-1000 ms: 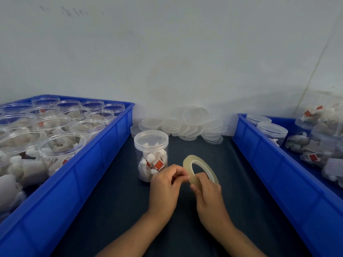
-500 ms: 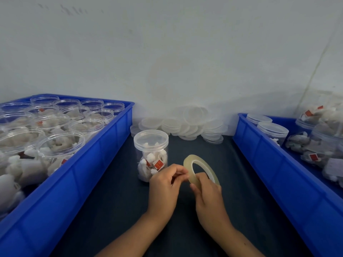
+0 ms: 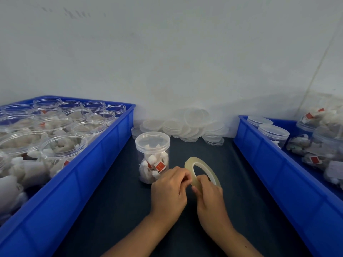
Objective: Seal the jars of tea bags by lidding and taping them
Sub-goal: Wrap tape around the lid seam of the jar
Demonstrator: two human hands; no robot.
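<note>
Blue plastic walls the left bin [image 3: 104, 160], which is packed with open jars [image 3: 63, 147] of tea bags, none lidded. Just right of it, on the dark mat [image 3: 241, 182], stands one lidded jar [image 3: 152, 156], upright, its long axis vertical, tea bags with red tags showing through the clear wall.

That jar lies ahead and to the left of both hands, nearest the left hand [image 3: 168, 190], whose knuckles sit just in front of its base; whether they touch cannot be told. The left hand's fingers are curled, tips pinched against the rim of the tape roll [image 3: 201, 170], apparently picking for the loose end. No free strip of tape can be made out. The right hand [image 3: 210, 196] grips the roll from below, thumb and fingers curled around its lower arc, holding it on edge with the hole facing the camera.

Judging by this, the coming move carries the tape end leftward and forward to the seam under the lid.

Behind, against the wall, lies a heap of loose lids [image 3: 193, 125]. The right bin [image 3: 269, 164] holds lidded jars [image 3: 273, 133], with more jars of tea bags piled beyond them.
</note>
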